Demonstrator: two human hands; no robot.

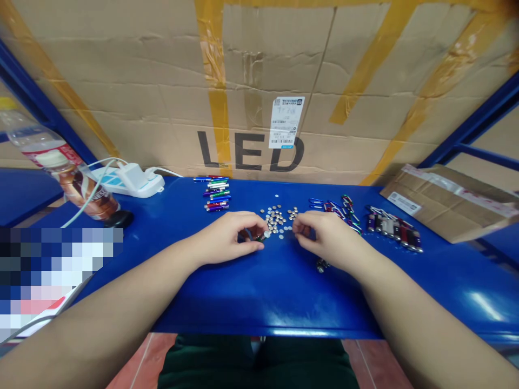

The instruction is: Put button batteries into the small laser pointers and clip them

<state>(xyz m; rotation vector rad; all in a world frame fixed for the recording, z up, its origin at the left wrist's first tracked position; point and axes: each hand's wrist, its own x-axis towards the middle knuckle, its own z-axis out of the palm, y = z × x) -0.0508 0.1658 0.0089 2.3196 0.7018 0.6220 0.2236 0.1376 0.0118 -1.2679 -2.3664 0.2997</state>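
Observation:
My left hand (232, 236) rests on the blue table (259, 292), its fingers curled around a small dark keychain light (259, 237). My right hand (324, 236) lies just right of it, fingertips pinched together beside a scatter of several small silver button cells (278, 221); what it pinches is too small to make out. A small dark part (321, 266) lies by the right wrist.
Coloured small lights (216, 193) lie in a pile at the back. Carabiner clips (338, 208) and dark light bodies (394, 227) lie to the right. At left stand a drink bottle (71, 173) and a white power strip (130, 181). A large LED-marked carton (259, 81) forms the backdrop; a flat box (450, 202) sits at right.

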